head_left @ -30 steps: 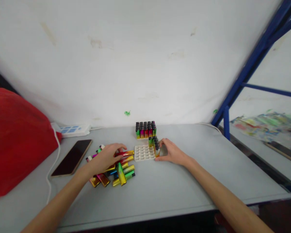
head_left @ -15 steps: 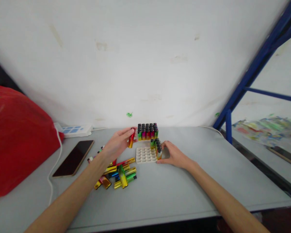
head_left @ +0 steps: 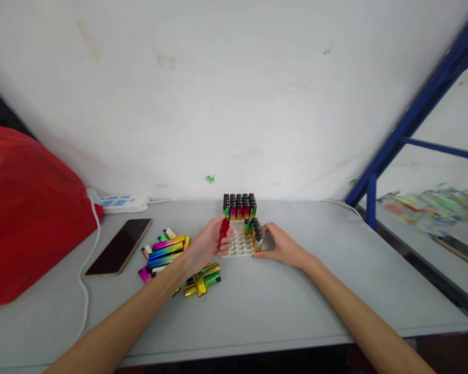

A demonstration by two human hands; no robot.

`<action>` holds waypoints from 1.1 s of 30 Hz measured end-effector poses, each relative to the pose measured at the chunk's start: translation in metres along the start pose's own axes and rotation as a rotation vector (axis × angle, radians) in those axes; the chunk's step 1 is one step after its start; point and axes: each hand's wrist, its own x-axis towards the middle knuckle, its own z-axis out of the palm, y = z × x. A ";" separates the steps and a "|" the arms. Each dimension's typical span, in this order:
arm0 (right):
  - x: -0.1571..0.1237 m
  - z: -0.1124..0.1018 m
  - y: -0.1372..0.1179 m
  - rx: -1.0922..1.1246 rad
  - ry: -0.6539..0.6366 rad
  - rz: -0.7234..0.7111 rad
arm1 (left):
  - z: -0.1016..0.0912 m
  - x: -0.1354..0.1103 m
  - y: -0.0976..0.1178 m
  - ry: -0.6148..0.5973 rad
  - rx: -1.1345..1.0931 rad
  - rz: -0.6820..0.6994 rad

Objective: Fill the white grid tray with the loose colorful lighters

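Upright in my left hand (head_left: 208,241) is a red lighter (head_left: 224,228), held between thumb and fingers over the left side of a white tray (head_left: 239,248) with rows of round holes. Several lighters (head_left: 256,234) with black tops stand in the tray along its right side and back. My right hand (head_left: 283,246) curves around the tray's right edge, thumb at the near corner and fingers beside the standing lighters. A pile of loose shiny lighters (head_left: 166,254) lies to the left, partly hidden by my left forearm.
Behind the tray stands a block of upright lighters (head_left: 239,209) near the wall. At left are a phone (head_left: 119,246), a power strip (head_left: 125,202), a white cable (head_left: 86,291) and a large red bag (head_left: 31,223). A blue metal frame (head_left: 398,130) rises at right.
My left hand has moved right with the red lighter, from beside the tray to above its left part. The right hand stays at the tray's right edge. The view has shifted slightly.
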 end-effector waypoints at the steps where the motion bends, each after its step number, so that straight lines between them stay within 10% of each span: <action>1: 0.000 0.000 0.000 -0.002 0.000 0.001 | 0.001 0.000 0.001 -0.008 -0.007 0.002; 16: 0.000 0.000 0.001 -0.017 0.005 0.002 | 0.001 -0.002 -0.001 0.034 0.033 0.100; 33: 0.003 -0.003 -0.007 -0.018 0.001 -0.025 | 0.000 0.028 -0.008 0.135 0.953 0.579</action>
